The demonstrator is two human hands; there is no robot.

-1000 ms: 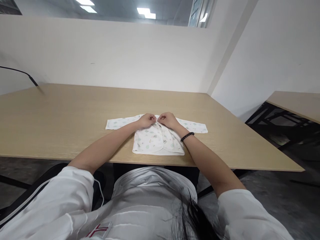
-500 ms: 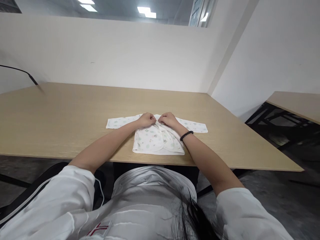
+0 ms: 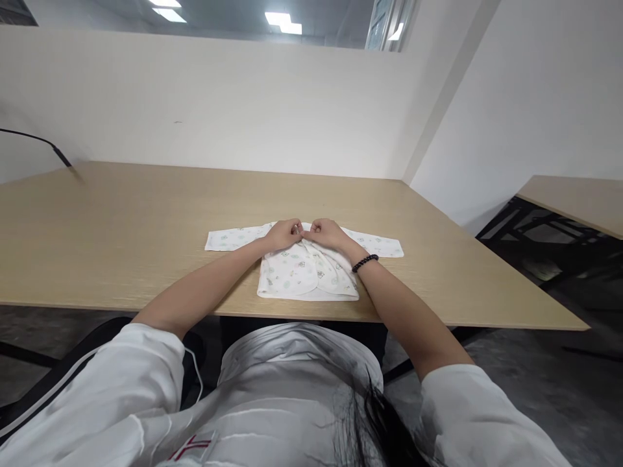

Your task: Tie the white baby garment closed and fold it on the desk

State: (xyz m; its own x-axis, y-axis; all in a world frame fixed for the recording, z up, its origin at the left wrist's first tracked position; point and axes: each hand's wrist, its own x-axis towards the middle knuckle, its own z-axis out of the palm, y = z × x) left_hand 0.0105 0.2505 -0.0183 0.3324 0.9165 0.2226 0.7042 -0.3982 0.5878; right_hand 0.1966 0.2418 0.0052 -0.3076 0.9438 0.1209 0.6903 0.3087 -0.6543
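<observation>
A small white baby shirt [image 3: 287,272] with a pale green and pink print lies on the table, its sleeves spread to both sides and its hem toward me. My left hand [image 3: 285,235] is closed at the upper middle of the front, pinching the fabric near the neckline. Right beside it, my right hand [image 3: 326,233] also pinches the cloth, thumb toward the left fingertips. Folds run down from between the hands across the right front. The exact bit of cloth between the fingers is hidden.
The wooden table [image 3: 146,214] reaches back to a white wall [image 3: 243,104]. A thin black cable [image 3: 61,155] hangs over its far left corner. Another table [image 3: 579,198] stands at the right. The front table edge lies close to my body.
My fingers have shifted slightly at the neckline, the right ones curling more and the thumbs meeting. The shirt has stayed in place.
</observation>
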